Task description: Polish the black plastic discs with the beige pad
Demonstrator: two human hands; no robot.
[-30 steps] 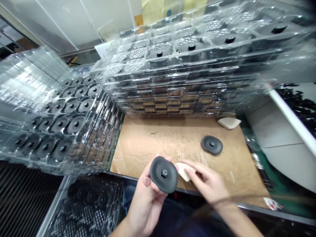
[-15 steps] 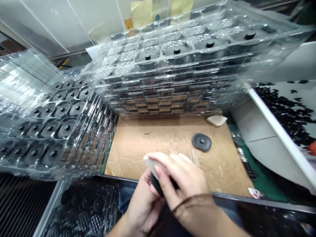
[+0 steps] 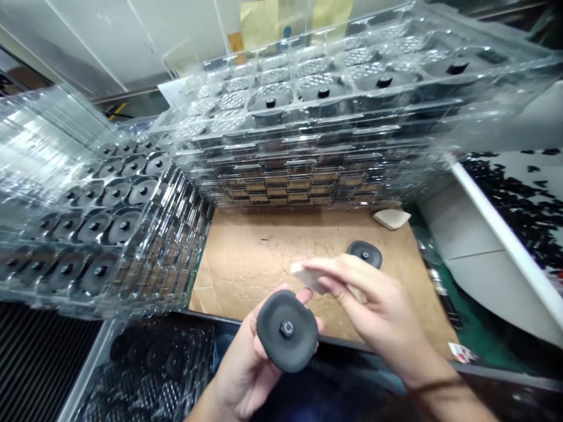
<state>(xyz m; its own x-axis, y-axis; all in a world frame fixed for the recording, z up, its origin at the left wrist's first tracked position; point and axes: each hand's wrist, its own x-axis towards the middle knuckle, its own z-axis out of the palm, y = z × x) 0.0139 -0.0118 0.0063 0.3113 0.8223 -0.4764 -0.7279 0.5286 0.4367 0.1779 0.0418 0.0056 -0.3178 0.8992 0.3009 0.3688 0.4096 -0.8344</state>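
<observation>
My left hand [image 3: 246, 369] grips a dark grey rounded disc [image 3: 288, 346] by its edge, its face with a small round centre post turned up towards me. Up and to the right of it, my right hand [image 3: 378, 299] pinches a thin whitish pad [image 3: 310, 276] between thumb and fingers, apart from the disc. A second dark disc [image 3: 366, 253] of the same kind lies on the cardboard [image 3: 241, 252], partly covered by my right hand. Farther back on the cardboard rests another off-white pad [image 3: 391, 218].
Tall stacks of clear plastic trays [image 3: 281, 152] stand behind the cardboard and at the left [image 3: 127, 258], with dark discs in their pockets. On the right, a white bin [image 3: 492, 228] holds many small black pieces [image 3: 519, 205]. Another clear tray [image 3: 149, 363] sits low at the left.
My right hand has moved right and away from the disc with the whitish pad. The disc in my left hand now faces up in plain view.
</observation>
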